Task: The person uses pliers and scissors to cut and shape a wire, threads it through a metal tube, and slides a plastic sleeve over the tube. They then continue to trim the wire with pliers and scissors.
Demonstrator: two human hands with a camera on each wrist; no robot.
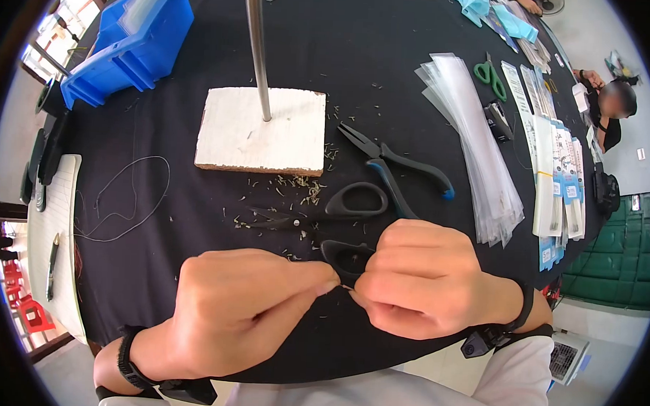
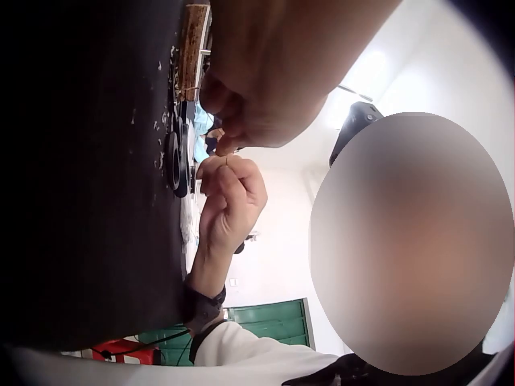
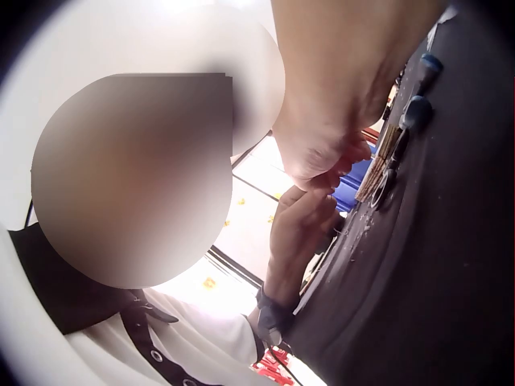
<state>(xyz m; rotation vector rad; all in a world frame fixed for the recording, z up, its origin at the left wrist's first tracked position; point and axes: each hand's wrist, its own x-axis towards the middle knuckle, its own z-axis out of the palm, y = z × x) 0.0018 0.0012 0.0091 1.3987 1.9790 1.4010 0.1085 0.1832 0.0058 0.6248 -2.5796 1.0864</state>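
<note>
In the head view the left hand [image 1: 244, 308] and the right hand [image 1: 430, 280] meet fingertip to fingertip near the table's front edge. Both have curled fingers and pinch a tiny thin piece [image 1: 347, 287], mostly hidden by the fingertips; its kind cannot be told. Just beyond the fingertips lie black-handled scissors [image 1: 356, 200], spread open, one handle loop partly behind the hands. Pliers [image 1: 396, 160] with black and blue handles rest behind the right hand. The left wrist view shows the right hand [image 2: 233, 197] pinching close to the left fingertips.
A white block [image 1: 230, 130] holds an upright metal rod [image 1: 256, 47], with small clippings around it. Looped thin wire [image 1: 167, 185], a notebook [image 1: 53, 191] and a blue bin [image 1: 132, 49] are at left. Clear plastic sleeves [image 1: 479, 152], green scissors [image 1: 490, 78] and packets [image 1: 558, 177] lie at right.
</note>
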